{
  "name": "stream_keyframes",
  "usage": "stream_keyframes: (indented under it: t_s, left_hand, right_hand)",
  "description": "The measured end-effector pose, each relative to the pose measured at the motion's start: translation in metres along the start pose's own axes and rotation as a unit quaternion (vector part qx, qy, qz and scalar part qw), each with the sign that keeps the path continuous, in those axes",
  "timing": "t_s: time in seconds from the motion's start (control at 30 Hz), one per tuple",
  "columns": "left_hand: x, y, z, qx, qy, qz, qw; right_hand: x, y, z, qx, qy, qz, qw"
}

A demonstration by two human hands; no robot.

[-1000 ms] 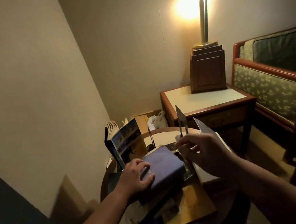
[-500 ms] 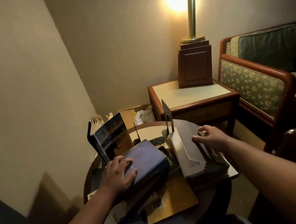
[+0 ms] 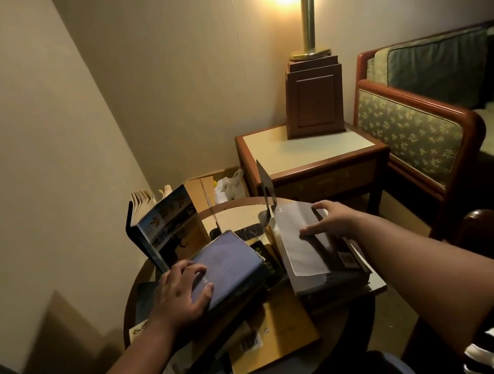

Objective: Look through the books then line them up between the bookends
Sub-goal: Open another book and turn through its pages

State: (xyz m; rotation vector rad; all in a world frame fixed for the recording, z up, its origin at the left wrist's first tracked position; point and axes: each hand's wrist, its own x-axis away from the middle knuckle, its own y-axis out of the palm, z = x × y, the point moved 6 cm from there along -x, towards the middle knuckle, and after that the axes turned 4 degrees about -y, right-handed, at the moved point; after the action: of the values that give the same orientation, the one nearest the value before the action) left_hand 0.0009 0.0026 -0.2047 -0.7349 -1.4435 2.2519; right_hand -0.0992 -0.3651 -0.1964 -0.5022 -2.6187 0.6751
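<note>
A blue hardcover book [image 3: 235, 261] lies on a pile of books on the small round table [image 3: 344, 342]. My left hand [image 3: 181, 294] grips its near left corner. To the right lies a grey paperback [image 3: 304, 242] on another stack, and my right hand [image 3: 328, 217] rests flat on its cover, fingers spread. One dark metal bookend [image 3: 265, 187] stands upright just behind that stack. At the table's far left a black bookend [image 3: 131, 227] holds a picture-covered book [image 3: 170, 221] upright. A yellow book [image 3: 276, 337] lies flat at the front.
A wooden side table [image 3: 308, 151] with a lit lamp [image 3: 308, 9] on a wooden box stands behind the round table. A green patterned sofa [image 3: 417, 124] is on the right. A cardboard box and white bag [image 3: 229, 186] sit on the floor by the wall.
My right hand has laid the grey paperback's cover down and now presses flat on it. My left hand stays on the blue book. The view shifted slightly.
</note>
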Motion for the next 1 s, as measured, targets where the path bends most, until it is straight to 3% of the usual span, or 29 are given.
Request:
stream_keyframes:
  t_s: [0.2,0.4,0.53,0.73,0.9,1.0]
  left_hand:
    - [0.001,0.001,0.000,0.001,-0.009,-0.005,1.000]
    - [0.002,0.000,0.001,0.008,-0.016,-0.009,1.000]
    - [0.003,-0.001,0.002,0.004,-0.022,-0.011,1.000]
    - [0.004,-0.005,0.007,0.001,-0.034,-0.029,0.999]
    - [0.002,-0.010,0.010,0.004,-0.036,-0.059,0.998]
    - [-0.006,-0.025,0.024,0.095,-0.048,-0.067,0.992]
  right_hand:
    - [0.004,-0.001,-0.001,0.032,-0.022,0.028,0.999]
    - [0.008,-0.005,-0.016,0.135,-0.053,0.091,0.985]
    - [0.013,-0.012,-0.022,0.035,-0.088,0.126,0.988]
    - [0.023,-0.006,-0.019,-0.124,-0.103,0.095,0.982]
    - [0.038,-0.003,-0.042,-0.191,-0.148,0.079,0.967]
    - [0.047,-0.009,-0.068,-0.218,-0.185,0.073,0.956]
